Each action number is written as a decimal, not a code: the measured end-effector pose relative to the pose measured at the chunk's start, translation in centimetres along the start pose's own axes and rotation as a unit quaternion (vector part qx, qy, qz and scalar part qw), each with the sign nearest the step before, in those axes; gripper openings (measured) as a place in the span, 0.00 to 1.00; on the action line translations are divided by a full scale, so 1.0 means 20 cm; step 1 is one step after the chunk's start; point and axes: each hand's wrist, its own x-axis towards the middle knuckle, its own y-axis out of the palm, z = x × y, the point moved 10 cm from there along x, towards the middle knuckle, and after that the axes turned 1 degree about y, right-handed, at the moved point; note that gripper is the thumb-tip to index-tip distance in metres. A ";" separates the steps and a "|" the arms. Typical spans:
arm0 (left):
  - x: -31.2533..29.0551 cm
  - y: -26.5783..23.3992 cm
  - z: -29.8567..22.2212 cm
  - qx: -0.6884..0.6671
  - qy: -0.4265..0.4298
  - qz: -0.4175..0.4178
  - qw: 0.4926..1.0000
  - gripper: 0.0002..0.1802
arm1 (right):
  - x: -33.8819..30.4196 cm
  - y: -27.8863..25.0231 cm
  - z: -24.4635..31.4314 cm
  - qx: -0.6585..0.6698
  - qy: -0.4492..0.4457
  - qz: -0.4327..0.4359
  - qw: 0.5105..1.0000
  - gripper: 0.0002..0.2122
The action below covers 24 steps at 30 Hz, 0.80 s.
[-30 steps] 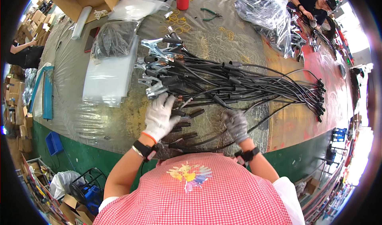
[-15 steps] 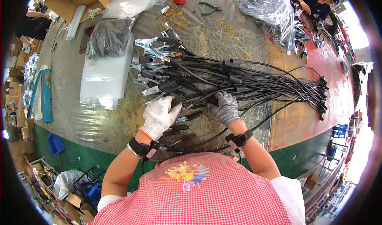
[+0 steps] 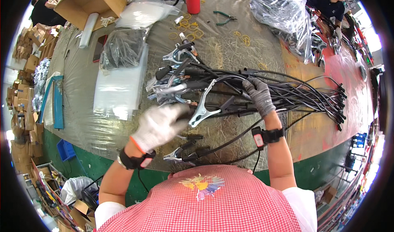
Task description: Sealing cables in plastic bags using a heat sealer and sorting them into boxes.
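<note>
Since the earlier frame, the grey-gloved right hand [image 3: 259, 94] has moved rightward and farther forward along the bundle of black cables [image 3: 287, 86], and one silver metal spring clamp with black handles [image 3: 201, 109] now shows at the bundle's near side. The right hand's fingers bend over the cables; whether they grip, I cannot tell. The white-gloved left hand [image 3: 160, 127] is blurred beside that clamp, and whether it holds anything cannot be told.

Cables and clamps lie across the middle of the grey plastic-covered counter [image 3: 78, 88], with more silver clamps crowded at the left end, too tangled to count. One further silver clamp [image 3: 172, 155] lies apart, near the person's body.

Among the containers, one open-fronted brown wooden box [image 3: 74, 3] stands at the far left; one translucent plastic roll [image 3: 88, 31] leans at its mouth. One large crumpled clear plastic bag [image 3: 283, 10] lies far right, its contents hard to make out. One blue plastic bin [image 3: 66, 151] sits below the counter's left side.

One red cylinder [image 3: 192, 0] and one pair of green-handled pliers [image 3: 224, 18] lie beyond the bundle.
</note>
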 end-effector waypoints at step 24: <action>0.09 -0.02 0.05 0.181 0.024 -0.288 0.940 0.35 | -0.35 0.49 -0.12 -0.247 -0.032 0.182 0.951 0.24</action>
